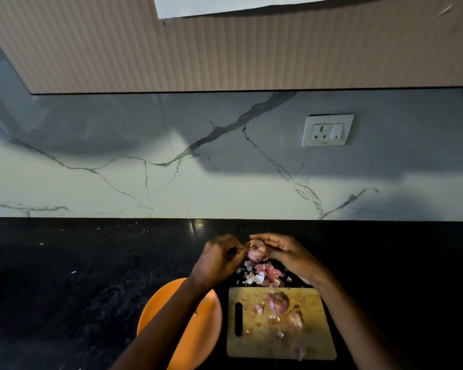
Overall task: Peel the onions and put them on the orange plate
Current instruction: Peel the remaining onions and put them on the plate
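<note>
Both hands are raised over the black countertop point(78, 276), just beyond the far edge of the wooden cutting board point(254, 340). The right hand point(286, 253) holds 1 onion point(256, 252), with the fingers curled over its top and right side. The left hand point(219, 259) meets the onion from the left, its fingertips bunched against the onion's left edge; whether they pinch a strip of skin cannot be told from this view. The onion shows pink-purple flesh with pale patches. Directly below the hands, a heap of peels point(259, 275) in pink and white lies on the countertop, touching the far edge of the cutting board. On the board, 2 more onions are present: the nearer-centre onion point(278, 302) stands toward the far half, and the second onion point(294, 320) lies just beside it, toward the right. Small skin fragments are scattered across the board surface. A dark knife handle point(238, 319) lies along the left edge of the board, pointing away from the person. The orange plate point(203, 329) sits on the countertop just left of the board, partly covered by the left forearm; no onion is visible on its exposed area. A white wall socket point(328, 130) is mounted on the marble backsplash point(145, 161).
</note>
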The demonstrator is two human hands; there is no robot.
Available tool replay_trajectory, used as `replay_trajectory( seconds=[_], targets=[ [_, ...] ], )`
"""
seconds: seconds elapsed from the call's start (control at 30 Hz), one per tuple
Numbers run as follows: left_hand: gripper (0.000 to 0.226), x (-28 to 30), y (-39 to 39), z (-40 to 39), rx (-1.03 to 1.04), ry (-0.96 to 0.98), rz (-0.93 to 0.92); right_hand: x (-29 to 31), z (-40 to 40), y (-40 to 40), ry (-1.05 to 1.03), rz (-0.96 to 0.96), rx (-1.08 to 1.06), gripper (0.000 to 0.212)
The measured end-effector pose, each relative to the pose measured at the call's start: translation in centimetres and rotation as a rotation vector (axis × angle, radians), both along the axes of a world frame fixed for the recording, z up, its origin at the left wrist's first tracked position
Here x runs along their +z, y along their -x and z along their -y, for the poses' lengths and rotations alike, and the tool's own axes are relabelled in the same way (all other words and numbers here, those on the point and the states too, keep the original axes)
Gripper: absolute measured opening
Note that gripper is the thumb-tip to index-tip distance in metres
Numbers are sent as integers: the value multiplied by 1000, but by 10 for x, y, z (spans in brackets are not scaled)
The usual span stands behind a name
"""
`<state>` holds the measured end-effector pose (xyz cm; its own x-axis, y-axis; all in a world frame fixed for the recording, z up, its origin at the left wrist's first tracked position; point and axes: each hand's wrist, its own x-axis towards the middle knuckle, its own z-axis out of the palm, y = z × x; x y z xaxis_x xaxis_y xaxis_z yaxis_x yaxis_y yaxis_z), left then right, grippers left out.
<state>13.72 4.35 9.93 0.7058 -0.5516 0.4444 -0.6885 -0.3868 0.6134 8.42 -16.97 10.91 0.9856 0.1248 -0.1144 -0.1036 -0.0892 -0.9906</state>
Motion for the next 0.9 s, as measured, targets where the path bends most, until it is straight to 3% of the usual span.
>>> replay_trajectory(
  seconds=[0.13, 0.27, 0.37, 0.6, 0.77, 0.9],
  targets=[
    [30, -2, 0, 3, 41, 71, -83, -3, 0, 2, -24, 5, -23, 34],
    [12, 1, -5, 5, 43, 90, -189, -1, 3, 4, -47, 7, -38, 36],
    [13, 1, -5, 5, 8, 99, -227, 0, 4, 4, -65, 5, -38, 39],
    [36, 3, 1, 5, 20, 118, -189, 3, 2, 5, -57, 19, -33, 38],
    [9, -5, 7, 12, 111, 150, -149, -1, -2, 2, -6, 60, -73, 36],
    [11, -6, 9, 15, 159, 157, -157, -2, -6, 0, 11, 79, -80, 32]
  ],
)
